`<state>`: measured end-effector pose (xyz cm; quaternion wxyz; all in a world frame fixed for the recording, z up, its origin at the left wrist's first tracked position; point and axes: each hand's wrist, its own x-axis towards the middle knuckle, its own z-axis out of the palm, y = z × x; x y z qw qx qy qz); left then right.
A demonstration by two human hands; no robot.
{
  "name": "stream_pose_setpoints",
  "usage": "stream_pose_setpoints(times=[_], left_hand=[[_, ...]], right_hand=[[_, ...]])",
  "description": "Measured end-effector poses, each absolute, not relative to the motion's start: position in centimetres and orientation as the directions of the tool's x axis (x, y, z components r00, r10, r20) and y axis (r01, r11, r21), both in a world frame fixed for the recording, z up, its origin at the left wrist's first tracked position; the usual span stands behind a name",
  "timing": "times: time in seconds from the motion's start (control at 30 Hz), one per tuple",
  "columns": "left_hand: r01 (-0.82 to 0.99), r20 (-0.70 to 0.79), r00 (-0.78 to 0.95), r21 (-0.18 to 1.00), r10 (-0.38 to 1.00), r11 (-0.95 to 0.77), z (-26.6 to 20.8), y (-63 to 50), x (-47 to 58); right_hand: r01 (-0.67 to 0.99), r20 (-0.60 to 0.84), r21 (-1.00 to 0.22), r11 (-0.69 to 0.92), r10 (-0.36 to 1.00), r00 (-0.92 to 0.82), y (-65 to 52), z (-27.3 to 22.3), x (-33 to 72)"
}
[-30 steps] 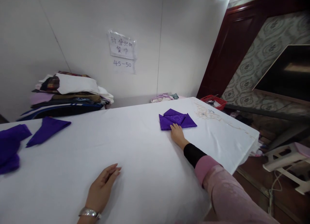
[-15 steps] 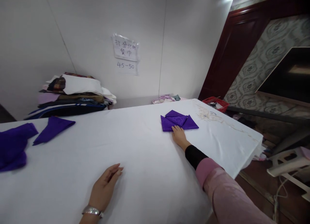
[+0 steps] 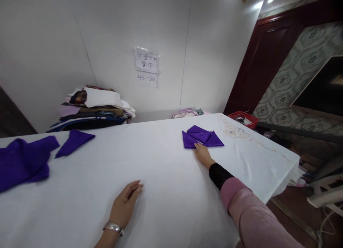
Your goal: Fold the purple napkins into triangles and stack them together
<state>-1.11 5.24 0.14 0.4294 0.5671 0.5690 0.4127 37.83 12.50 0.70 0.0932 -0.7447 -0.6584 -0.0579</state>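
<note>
Toward the far right of the white-covered table (image 3: 158,158) lies a purple cloth napkin (image 3: 199,135), folded into a flat shape with a raised middle point and two side corners. My right hand (image 3: 203,155) reaches out to its near edge, fingers closed together on that edge; the undersides of the fingers are hidden. My left hand (image 3: 124,205), with a silver bracelet at the wrist, hovers or rests low over the bare cloth. Its fingers are loosely curled, thumb apart, with nothing in them.
On the left lie a crumpled purple cloth (image 3: 25,162) and a smaller folded purple piece (image 3: 75,142). Behind the table are a stack of clothes (image 3: 93,108) and a red basket (image 3: 245,119). A handwritten paper sign (image 3: 147,64) hangs on the wall.
The whole view has shifted slightly, so things appear further right and a little lower. Both hands and the folded napkin keep nearly the same places on the table.
</note>
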Motion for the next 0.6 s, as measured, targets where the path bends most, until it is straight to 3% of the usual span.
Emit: stream_pose_setpoints(times=[0.4,0.6], left_hand=[[0.296,-0.023,0.016,0.955,1.0,0.017,0.2,5.2,-1.1],[0.32,-0.039,0.013,0.947,0.999,0.033,0.5,5.0,-1.1]], right_hand=[[0.984,0.201,-0.066,-0.167,0.963,0.177,12.3,1.2,37.5],[0.999,0.18,-0.033,0.004,0.984,0.002,13.3,2.2,34.9]])
